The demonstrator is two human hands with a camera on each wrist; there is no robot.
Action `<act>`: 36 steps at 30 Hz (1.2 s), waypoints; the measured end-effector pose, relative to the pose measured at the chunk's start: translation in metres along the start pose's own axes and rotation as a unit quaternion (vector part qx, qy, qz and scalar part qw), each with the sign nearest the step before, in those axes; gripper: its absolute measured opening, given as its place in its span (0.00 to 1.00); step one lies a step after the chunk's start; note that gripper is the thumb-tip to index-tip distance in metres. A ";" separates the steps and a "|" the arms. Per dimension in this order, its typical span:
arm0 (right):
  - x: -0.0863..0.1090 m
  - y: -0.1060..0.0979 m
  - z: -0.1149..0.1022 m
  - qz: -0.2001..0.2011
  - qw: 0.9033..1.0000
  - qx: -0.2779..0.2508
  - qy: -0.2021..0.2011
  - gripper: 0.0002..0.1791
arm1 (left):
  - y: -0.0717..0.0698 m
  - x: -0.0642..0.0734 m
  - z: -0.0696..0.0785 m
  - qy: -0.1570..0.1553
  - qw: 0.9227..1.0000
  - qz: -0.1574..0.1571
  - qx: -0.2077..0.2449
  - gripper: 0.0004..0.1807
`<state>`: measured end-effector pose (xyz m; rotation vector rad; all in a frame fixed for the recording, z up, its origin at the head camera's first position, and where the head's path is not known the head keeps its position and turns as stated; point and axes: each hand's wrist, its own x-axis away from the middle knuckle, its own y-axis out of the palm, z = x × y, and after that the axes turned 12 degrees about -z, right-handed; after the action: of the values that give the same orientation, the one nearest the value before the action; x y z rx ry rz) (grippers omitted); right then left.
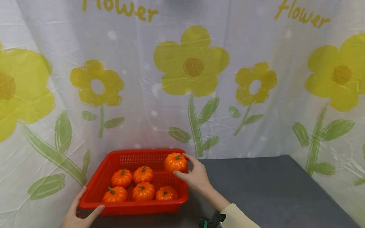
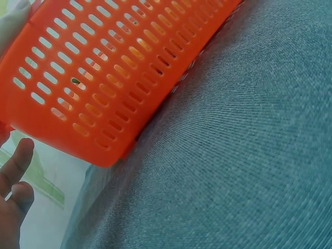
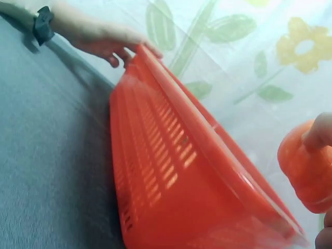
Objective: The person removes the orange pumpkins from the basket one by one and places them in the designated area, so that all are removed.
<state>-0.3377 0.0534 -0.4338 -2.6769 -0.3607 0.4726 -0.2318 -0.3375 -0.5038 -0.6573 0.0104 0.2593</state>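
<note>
- Left grip [image 1: 74, 220], spread, at the red basket [image 1: 141, 207], near-left corner.
- Right grip [image 1: 196, 176] pinches an orange pumpkin [image 1: 174, 163] near the right rim.
- Pumpkin probably light, stiff, slick; best held round its ribbed sides.

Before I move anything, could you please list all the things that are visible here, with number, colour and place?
Table: 1, dark grey, foreground
Basket: 1, red, on the table, toward the left
Pumpkins in basket: 5, orange, green stems
Held pumpkin: 1, orange, at the basket's far right corner
Cloth: pieces unclear, whitish with yellow flowers, around the table
Wrist straps: 2, dark, one per wrist
Sleeve: 1 clearly shown, cream, right forearm
Left hand: 1, bare, at the basket's near left corner
Right hand: 1, bare, holding a pumpkin
</note>
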 end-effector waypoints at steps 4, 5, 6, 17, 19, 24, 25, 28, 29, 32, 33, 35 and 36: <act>0.007 -0.012 0.006 0.010 1.000 0.016 -0.001 0.40 | 0.000 0.000 0.001 0.004 1.000 0.004 0.002 0.56; 0.009 -0.014 0.007 0.014 1.000 0.019 0.001 0.40 | 0.000 0.001 0.001 0.005 1.000 0.004 0.001 0.56; 0.011 -0.017 0.009 0.018 1.000 0.019 0.002 0.39 | 0.000 0.001 0.001 0.005 1.000 0.003 0.001 0.56; 0.029 -0.063 0.044 0.084 0.995 0.047 0.025 0.41 | 0.000 -0.002 0.001 0.004 1.000 -0.007 -0.001 0.57; 0.034 -0.073 0.055 0.096 0.993 0.056 0.037 0.42 | -0.001 -0.003 0.001 0.000 1.000 -0.013 -0.001 0.57; 0.048 -0.099 0.083 0.124 0.987 0.069 0.074 0.42 | -0.002 -0.004 0.000 -0.016 0.999 -0.028 0.005 0.59; 0.051 -0.104 0.087 0.128 0.986 0.071 0.081 0.41 | -0.001 -0.004 0.000 -0.019 0.999 -0.029 0.005 0.60; 0.059 -0.122 0.097 0.145 0.982 0.070 0.103 0.42 | 0.000 -0.005 0.001 -0.023 0.999 -0.027 0.007 0.60; 0.062 -0.128 0.100 0.151 0.980 0.072 0.108 0.42 | 0.000 -0.005 0.001 -0.021 0.999 -0.024 0.007 0.60; 0.071 -0.145 0.107 0.171 0.974 0.084 0.124 0.41 | 0.001 -0.004 0.002 -0.018 1.000 -0.022 0.011 0.59; 0.073 -0.151 0.110 0.175 0.972 0.089 0.128 0.41 | 0.002 -0.003 0.003 -0.017 1.000 -0.021 0.010 0.59; 0.078 -0.161 0.115 0.185 0.968 0.106 0.133 0.41 | 0.002 -0.003 0.003 -0.017 1.000 -0.019 0.010 0.59; 0.081 -0.166 0.118 0.189 0.966 0.112 0.135 0.41 | 0.002 -0.003 0.004 -0.019 1.000 -0.020 0.010 0.59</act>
<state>-0.3384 0.2660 -0.4879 -2.5405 0.2738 0.2294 -0.2355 -0.3346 -0.5017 -0.6313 -0.0370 0.2321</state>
